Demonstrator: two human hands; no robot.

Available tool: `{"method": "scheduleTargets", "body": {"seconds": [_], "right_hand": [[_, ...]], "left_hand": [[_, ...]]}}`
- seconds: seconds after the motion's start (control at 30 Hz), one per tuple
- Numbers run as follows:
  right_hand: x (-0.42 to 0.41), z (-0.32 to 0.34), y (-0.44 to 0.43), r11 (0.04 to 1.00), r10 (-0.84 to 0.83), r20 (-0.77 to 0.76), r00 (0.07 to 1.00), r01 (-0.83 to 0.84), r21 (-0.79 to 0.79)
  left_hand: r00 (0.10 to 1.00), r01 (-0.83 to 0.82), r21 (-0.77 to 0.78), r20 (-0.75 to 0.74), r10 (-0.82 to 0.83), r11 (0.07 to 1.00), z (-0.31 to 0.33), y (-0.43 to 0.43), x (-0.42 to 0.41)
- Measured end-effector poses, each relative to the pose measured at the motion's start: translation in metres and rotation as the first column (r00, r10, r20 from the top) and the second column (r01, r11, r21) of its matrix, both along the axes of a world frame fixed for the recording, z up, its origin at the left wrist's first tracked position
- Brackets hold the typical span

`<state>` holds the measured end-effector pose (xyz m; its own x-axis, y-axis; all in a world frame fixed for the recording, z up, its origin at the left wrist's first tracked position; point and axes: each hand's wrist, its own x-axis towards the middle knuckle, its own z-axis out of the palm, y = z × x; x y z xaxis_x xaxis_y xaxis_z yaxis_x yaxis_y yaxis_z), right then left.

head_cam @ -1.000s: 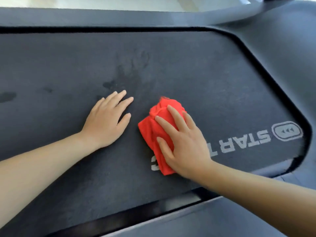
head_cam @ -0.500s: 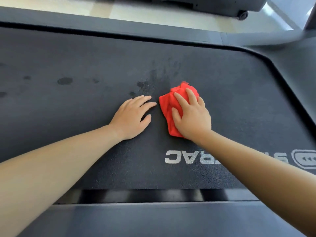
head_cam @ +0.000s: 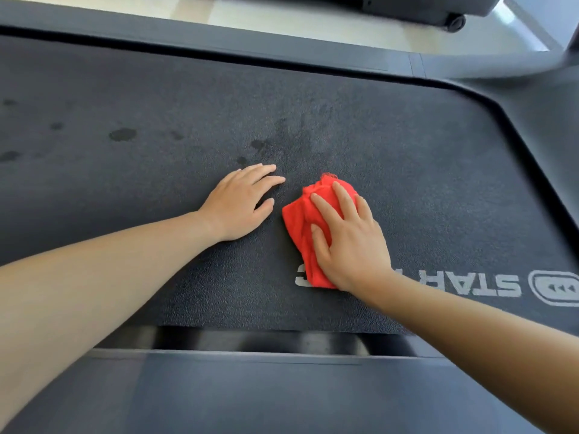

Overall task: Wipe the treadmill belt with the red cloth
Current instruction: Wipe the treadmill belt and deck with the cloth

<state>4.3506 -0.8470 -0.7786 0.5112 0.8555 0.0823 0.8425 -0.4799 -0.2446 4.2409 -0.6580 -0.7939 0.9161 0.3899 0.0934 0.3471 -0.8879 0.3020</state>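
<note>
Red and bunched, the red cloth [head_cam: 302, 223] lay pressed flat on the treadmill belt [head_cam: 407, 170], near the belt's middle and a little toward its near edge. The right hand [head_cam: 349, 242] covered most of the cloth, palm down, fingers spread across the fabric and thumb laid along its left side, pinning it to the belt rather than gripping it. The cloth's lower end overlapped the white lettering [head_cam: 488, 288] printed along the belt's near edge, hiding several letters. Just to the left, the left hand [head_cam: 239, 203] rested flat and empty on the bare belt, fingers apart and held close beside the cloth without touching it. Dark damp spots [head_cam: 122, 135] dotted the belt toward its far left side, and a fainter smudged patch [head_cam: 297, 133] showed beyond the fingertips of both hands. A grey side rail [head_cam: 282, 389] ran along the belt's near edge.
</note>
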Motion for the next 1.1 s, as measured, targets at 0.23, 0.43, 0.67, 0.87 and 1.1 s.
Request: {"method": "scheduleTargets", "body": {"seconds": [0.23,0.43,0.67,0.87,1.1], "right_hand": [[0.031,-0.005,0.047,0.995,-0.078,0.026,0.997,0.076,0.065],[0.062,-0.009,0.095,0.987,-0.138,0.047,0.989,0.134,0.089],[0.115,-0.011,0.157,0.983,-0.145,0.036,0.989,0.14,0.119],[0.169,-0.016,0.213,0.97,-0.205,0.017,0.979,0.201,0.136],[0.217,-0.01,0.262,0.969,-0.224,0.034,0.974,0.219,0.112]], "left_hand": [[0.993,-0.116,-0.028,0.009,0.117,0.993,-0.005,0.021,0.013],[0.993,-0.112,0.013,-0.033,0.112,0.994,-0.01,0.05,0.035],[0.98,-0.174,0.009,-0.094,0.174,0.985,-0.005,0.113,0.099],[0.984,-0.179,0.052,-0.019,0.18,0.983,-0.016,0.143,0.117],[0.981,-0.19,0.048,0.044,0.188,0.981,-0.021,0.145,0.117]]}}
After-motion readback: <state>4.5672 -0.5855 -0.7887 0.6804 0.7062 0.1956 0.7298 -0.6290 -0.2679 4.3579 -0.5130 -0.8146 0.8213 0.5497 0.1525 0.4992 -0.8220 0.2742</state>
